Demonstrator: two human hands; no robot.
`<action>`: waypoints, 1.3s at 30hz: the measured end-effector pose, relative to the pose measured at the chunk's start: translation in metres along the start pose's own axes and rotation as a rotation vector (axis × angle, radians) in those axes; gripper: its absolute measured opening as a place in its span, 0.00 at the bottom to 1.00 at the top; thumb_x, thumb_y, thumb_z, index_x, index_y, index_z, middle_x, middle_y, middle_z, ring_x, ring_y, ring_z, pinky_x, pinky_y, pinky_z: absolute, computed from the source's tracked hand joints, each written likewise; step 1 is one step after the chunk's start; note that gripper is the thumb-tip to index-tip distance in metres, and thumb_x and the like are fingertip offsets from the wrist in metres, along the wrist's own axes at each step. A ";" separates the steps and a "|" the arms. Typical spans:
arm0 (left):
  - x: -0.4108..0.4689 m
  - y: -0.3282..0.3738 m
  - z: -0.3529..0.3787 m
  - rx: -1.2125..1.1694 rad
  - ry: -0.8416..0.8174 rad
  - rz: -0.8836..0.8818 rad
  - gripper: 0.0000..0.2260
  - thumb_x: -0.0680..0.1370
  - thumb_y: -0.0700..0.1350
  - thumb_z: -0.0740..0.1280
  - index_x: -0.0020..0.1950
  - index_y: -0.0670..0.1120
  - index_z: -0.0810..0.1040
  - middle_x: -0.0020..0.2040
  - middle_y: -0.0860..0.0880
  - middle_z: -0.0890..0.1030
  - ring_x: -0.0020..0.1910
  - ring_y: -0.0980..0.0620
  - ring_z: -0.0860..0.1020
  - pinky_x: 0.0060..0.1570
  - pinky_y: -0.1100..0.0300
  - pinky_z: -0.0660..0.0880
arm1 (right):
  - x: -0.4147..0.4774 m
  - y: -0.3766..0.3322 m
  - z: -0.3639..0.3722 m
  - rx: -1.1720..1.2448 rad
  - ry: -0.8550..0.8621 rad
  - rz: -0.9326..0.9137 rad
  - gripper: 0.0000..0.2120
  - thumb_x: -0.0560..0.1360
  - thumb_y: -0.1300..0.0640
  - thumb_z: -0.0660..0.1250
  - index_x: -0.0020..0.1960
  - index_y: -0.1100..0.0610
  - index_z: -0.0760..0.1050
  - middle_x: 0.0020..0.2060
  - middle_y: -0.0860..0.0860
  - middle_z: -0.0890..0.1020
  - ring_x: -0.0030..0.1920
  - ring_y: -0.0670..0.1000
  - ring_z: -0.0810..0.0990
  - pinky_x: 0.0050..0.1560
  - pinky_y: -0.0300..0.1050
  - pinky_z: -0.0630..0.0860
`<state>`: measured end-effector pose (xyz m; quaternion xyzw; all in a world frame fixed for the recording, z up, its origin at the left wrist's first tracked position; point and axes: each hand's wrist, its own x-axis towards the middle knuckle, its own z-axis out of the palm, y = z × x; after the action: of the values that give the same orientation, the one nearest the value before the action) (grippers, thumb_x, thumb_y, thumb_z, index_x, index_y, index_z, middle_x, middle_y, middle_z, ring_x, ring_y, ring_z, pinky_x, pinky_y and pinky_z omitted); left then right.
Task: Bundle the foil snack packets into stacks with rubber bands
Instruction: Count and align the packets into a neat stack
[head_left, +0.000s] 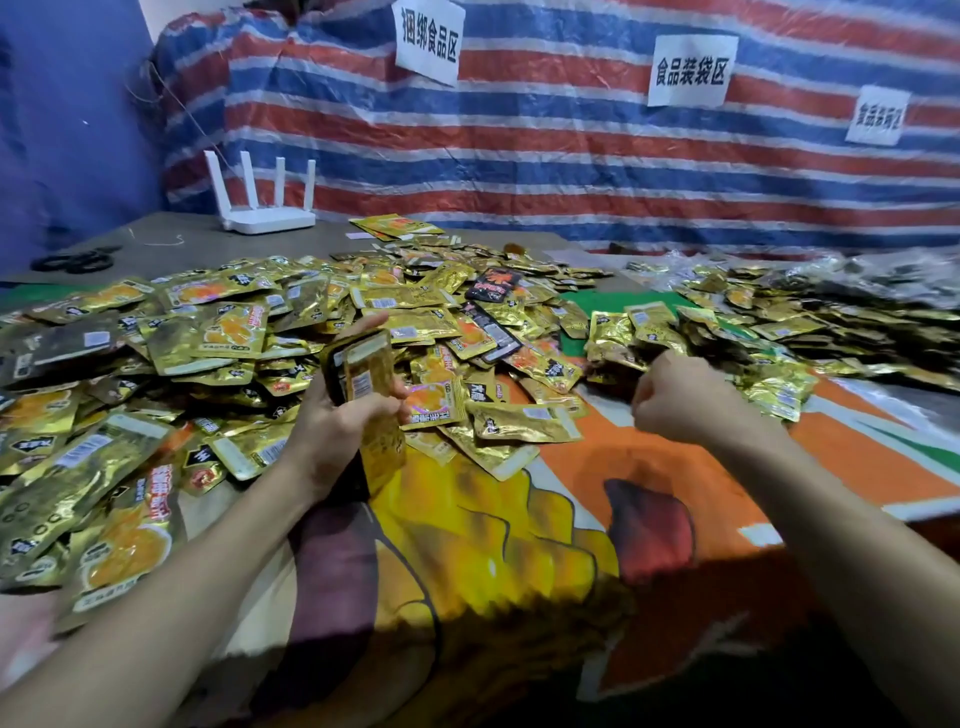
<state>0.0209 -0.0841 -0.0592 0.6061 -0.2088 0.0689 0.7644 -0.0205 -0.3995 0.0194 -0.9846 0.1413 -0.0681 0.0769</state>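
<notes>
A big heap of gold foil snack packets (218, 332) covers the left and middle of the table. My left hand (337, 415) grips an upright stack of gold packets (371, 379), thumb on one side and fingers on the other. My right hand (675, 395) hovers to the right with its fingers curled under, at the edge of a smaller cluster of packets (634, 332); I cannot see whether it holds one. Black rubber bands (78, 258) lie in a small pile at the far left of the table.
A printed orange, yellow and green sheet (571, 493) covers the near table. A white router (265, 208) with several antennas stands at the back left. A striped tarp (571, 145) with paper signs hangs behind. More packets (831, 312) spread along the right.
</notes>
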 end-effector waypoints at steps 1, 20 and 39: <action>0.000 0.000 0.000 0.003 -0.003 0.002 0.32 0.69 0.34 0.66 0.72 0.52 0.73 0.43 0.41 0.79 0.40 0.41 0.78 0.45 0.45 0.77 | -0.001 0.015 -0.002 -0.083 0.012 0.029 0.08 0.71 0.61 0.67 0.49 0.60 0.80 0.40 0.58 0.79 0.43 0.61 0.78 0.44 0.50 0.79; -0.003 0.001 0.002 -0.001 -0.030 0.020 0.33 0.68 0.33 0.66 0.71 0.55 0.74 0.43 0.43 0.79 0.43 0.44 0.78 0.46 0.52 0.79 | 0.007 0.053 0.007 -0.253 -0.141 0.165 0.08 0.73 0.57 0.70 0.39 0.59 0.72 0.36 0.53 0.77 0.34 0.51 0.75 0.27 0.42 0.67; -0.001 0.017 -0.002 -0.566 -0.046 -0.337 0.05 0.72 0.38 0.62 0.44 0.42 0.77 0.39 0.45 0.76 0.38 0.48 0.80 0.46 0.56 0.78 | -0.021 -0.090 0.054 1.354 -0.691 -0.147 0.11 0.74 0.71 0.69 0.35 0.63 0.82 0.33 0.57 0.81 0.32 0.51 0.81 0.36 0.39 0.81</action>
<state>0.0140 -0.0775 -0.0447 0.3970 -0.1337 -0.1333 0.8982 -0.0077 -0.3011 -0.0204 -0.6948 -0.0291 0.1672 0.6989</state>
